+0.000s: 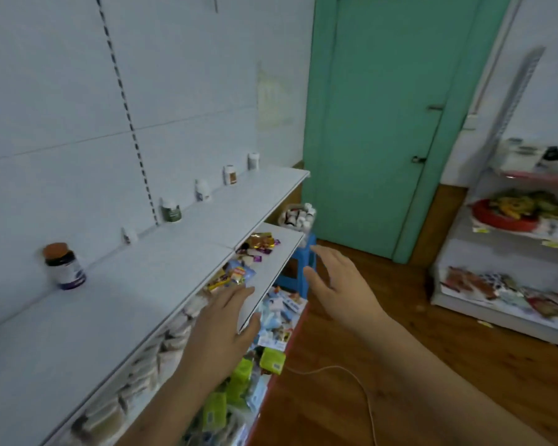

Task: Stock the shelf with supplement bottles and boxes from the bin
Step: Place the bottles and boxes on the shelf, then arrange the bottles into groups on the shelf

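A long white shelf runs along the wall on the left. Several supplement bottles stand spaced along its back edge: a dark one with an orange cap, a green-labelled one, a small white one, a brown-labelled one and a white one. A clear bin of bottles rests on a blue stool past the shelf's end. My left hand is empty with fingers apart in front of the lower shelf. My right hand is empty, fingers spread, stretched towards the bin.
The lower shelf holds wrapped sweets, and green and blue packets lie below it. A teal door stands behind the stool. A second rack with goods fills the right side. A white cable trails over the wooden floor.
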`<state>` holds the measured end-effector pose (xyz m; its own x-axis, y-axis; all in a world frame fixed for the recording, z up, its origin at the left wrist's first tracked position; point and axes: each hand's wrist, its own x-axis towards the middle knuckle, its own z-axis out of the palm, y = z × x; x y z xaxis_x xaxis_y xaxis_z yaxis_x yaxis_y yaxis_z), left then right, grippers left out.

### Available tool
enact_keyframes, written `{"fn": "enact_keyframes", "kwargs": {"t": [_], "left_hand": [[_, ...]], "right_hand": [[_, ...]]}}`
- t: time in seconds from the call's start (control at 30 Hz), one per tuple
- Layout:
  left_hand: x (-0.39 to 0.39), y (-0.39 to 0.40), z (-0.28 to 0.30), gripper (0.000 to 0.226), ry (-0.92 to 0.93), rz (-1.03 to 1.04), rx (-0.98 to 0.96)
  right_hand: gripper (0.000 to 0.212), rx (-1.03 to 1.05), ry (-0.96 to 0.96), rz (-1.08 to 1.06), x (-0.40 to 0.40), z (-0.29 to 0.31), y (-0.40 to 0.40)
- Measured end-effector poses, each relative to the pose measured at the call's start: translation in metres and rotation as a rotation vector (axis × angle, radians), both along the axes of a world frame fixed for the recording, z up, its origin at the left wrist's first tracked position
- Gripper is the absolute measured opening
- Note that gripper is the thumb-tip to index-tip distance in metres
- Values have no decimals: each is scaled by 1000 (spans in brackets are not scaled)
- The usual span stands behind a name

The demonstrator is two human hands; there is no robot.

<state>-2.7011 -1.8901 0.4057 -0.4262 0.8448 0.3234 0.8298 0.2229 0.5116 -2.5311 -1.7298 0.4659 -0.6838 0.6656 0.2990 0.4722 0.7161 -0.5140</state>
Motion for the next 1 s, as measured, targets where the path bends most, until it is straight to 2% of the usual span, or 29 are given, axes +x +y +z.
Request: {"fn": "enact_keyframes", "kwargs": {"t": [0.1, 0.4, 0.57, 0.73, 1.0], "left_hand": [[-17, 64, -1, 72, 5, -73, -6], [-68, 250, 24, 71, 14, -235, -22], [-75, 339, 13, 62, -9, -318, -39], [-74, 429, -2, 39, -1, -361, -64], [-82, 613, -18, 35, -47, -304, -88]], "right_hand": [[57, 1, -45, -82, -5, 0, 55], [63, -11, -144, -212, -45, 26, 214], [63, -11, -129, -260, -47, 24, 291], [63, -48, -114, -294, -43, 5, 377], [62, -72, -93, -225, -52, -5, 578]]}}
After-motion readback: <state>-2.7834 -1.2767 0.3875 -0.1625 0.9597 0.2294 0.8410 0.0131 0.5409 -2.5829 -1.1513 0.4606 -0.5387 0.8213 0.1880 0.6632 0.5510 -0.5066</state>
